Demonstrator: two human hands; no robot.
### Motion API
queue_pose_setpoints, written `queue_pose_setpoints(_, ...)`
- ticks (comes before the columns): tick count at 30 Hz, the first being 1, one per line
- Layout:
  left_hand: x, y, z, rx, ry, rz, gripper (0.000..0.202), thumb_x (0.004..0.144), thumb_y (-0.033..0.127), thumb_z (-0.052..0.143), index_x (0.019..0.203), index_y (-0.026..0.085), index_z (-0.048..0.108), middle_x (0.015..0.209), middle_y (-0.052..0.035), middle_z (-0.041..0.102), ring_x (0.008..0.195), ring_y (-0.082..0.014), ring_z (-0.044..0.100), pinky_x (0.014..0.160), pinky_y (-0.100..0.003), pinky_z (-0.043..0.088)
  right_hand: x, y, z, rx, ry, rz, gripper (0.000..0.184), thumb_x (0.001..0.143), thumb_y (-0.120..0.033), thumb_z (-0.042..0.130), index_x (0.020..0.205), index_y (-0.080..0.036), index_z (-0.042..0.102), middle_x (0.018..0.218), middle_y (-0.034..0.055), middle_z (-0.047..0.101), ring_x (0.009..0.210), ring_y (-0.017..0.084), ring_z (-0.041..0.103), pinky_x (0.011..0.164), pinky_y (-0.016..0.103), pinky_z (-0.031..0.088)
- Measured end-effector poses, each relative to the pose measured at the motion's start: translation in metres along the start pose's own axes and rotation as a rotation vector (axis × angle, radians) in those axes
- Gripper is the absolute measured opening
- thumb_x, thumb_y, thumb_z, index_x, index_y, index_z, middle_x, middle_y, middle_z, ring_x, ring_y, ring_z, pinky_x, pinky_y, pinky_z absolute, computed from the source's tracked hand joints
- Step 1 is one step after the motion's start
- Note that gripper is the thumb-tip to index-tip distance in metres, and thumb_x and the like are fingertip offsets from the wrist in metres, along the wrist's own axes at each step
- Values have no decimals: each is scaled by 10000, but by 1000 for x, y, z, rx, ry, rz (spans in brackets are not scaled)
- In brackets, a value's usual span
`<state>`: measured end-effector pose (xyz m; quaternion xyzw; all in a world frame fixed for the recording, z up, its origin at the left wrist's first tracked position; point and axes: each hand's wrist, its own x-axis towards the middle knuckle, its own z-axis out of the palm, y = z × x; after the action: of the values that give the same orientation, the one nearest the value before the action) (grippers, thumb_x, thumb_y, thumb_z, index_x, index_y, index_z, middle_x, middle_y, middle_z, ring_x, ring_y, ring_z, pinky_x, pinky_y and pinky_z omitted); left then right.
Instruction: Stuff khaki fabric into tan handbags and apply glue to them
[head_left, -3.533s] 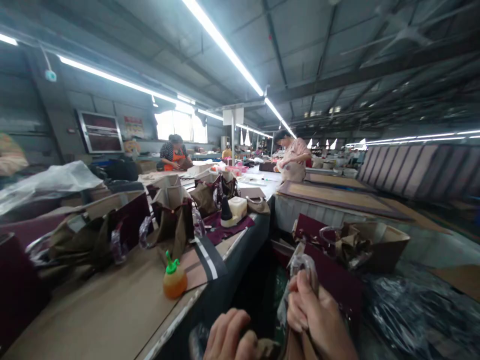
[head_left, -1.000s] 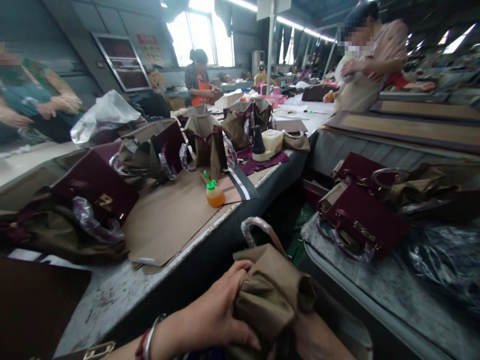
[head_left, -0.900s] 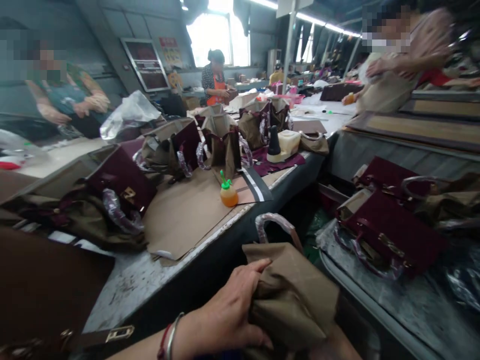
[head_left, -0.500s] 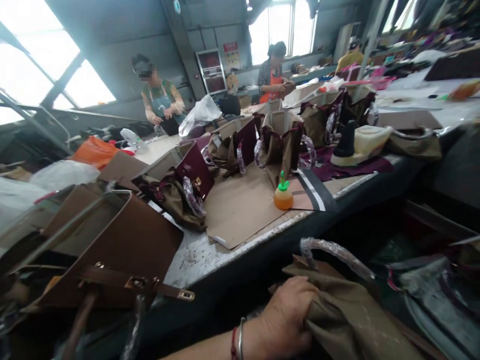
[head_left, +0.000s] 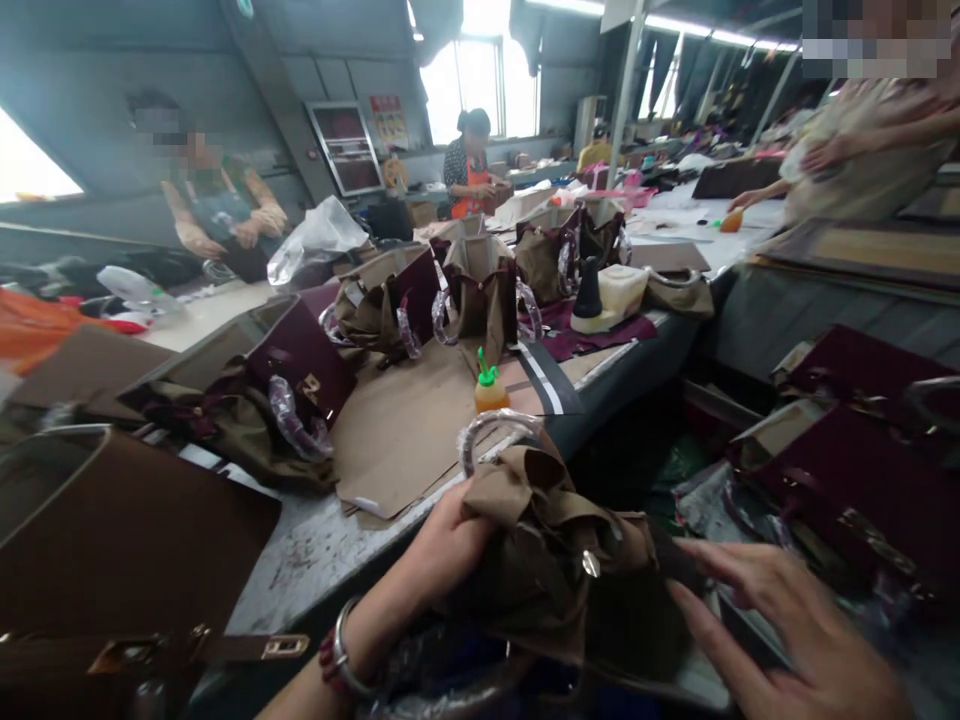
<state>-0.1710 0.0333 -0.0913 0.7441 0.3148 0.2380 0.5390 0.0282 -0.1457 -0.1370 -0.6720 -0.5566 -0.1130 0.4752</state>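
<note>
Left hand holds a bag of soft olive-brown fabric; right hand is wide at its side

The bag of soft olive-brown fabric is in front of the person, at the near edge of the long grey-white table. The left hand is closed on its folded cloth, at the left side. The right hand has the thumb and the fingers well apart, near the right edge of the bag; whether it touches, I cannot tell. A curved handle in clear plastic wrap rises at the top, and a small shiny metal stud shows on the front.

Behind the handle, on the table, stands a round bottle with orange liquid and green nozzle. To the left is a stiff brown bag with gold-coloured metal parts; to the right lie dark maroon bags.
</note>
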Motion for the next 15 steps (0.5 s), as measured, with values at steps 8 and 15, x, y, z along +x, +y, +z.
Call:
queue_pose_setpoints(8,20,55,-39,185,-27,-50,313,763,347,522,965,143,648,990,-28,671,977,-257,576,887,-342,454,43,2,40,-30,-38,-160,384,877,-442,450,1172,-201,497,1078,106,616,938,232,626,761,338,525)
queue_pose_setpoints(15,30,105,-90,208,-76,-170,500,727,484,657,1117,176,598,1034,-35,661,923,-208,606,801,-280,487,47,-40,97,472,-403,221,372,934,-439,254,1093,-206,497,858,93,678,737,216,666,603,268,499)
